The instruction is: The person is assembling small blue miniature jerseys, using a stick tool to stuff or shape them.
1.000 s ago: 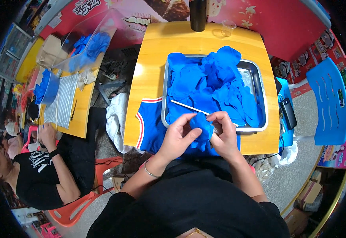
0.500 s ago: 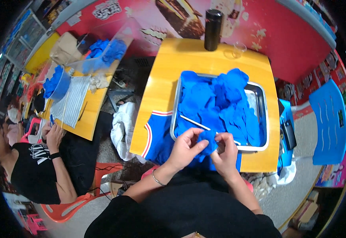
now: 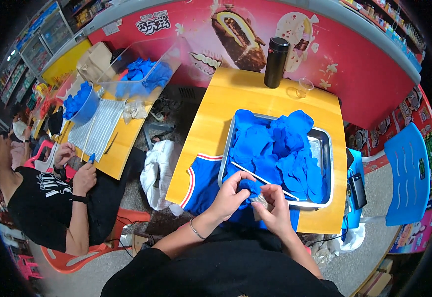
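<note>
Both my hands meet at the near edge of a steel tray (image 3: 331, 163) heaped with thin blue cloth pieces (image 3: 258, 141). A small, bunched blue cloth piece (image 3: 248, 186) is pinched by my left hand (image 3: 226, 200). My right hand (image 3: 275, 210) has its fingers closed on a small pale scrap (image 3: 259, 200) beside that piece; its exact kind is unclear. A thin white stick (image 3: 248, 171) lies slantwise over the tray's front side. Blue cloth with red and white trim (image 3: 203, 180) spreads under my left forearm.
The yellow table (image 3: 226, 94) also bears a black bottle (image 3: 277, 62) and a clear cup (image 3: 305, 85). At the left, a co-worker (image 3: 40, 208) sits by another table with a blue tub (image 3: 87, 111) and a clear bin (image 3: 134, 89). A blue chair (image 3: 406, 173) stands right.
The whole view has shifted, with the tables lower in it. My right hand has turned, and the pale scrap now shows. The co-worker's hands have moved apart.
</note>
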Available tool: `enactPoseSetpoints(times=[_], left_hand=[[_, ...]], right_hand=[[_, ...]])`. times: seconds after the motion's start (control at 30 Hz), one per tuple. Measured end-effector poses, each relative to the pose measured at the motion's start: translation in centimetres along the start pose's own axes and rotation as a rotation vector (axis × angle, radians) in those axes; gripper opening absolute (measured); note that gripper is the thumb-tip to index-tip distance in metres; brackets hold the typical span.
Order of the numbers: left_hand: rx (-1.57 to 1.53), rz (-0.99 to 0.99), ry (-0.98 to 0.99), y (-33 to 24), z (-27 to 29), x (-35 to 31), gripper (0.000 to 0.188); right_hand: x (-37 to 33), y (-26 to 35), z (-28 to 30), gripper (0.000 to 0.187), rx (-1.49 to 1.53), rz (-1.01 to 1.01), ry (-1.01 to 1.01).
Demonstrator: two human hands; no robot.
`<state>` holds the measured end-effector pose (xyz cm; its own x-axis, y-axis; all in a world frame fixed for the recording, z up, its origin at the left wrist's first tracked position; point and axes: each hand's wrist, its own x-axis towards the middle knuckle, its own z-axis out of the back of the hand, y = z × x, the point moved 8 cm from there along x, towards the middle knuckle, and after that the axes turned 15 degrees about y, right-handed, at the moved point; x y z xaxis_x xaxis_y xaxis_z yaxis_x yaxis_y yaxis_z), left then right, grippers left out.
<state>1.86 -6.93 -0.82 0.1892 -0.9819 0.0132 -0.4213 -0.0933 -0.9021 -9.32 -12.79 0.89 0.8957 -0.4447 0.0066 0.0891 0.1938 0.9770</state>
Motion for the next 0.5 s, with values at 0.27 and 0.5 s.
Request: enactPoseSetpoints(times=[0.27, 0.5], left_hand=[[0.032, 0.049, -0.014, 0.6, -0.2, -0.2, 0.021], [0.005, 0.037, 0.000, 0.3, -1.4, -0.6, 0.019]], right_hand=[[-0.3, -0.7, -0.1, 0.024, 0.022, -0.064, 0.046], [-0.4, -2.3, 0.5, 0.019, 0.193, -0.097, -0.037]])
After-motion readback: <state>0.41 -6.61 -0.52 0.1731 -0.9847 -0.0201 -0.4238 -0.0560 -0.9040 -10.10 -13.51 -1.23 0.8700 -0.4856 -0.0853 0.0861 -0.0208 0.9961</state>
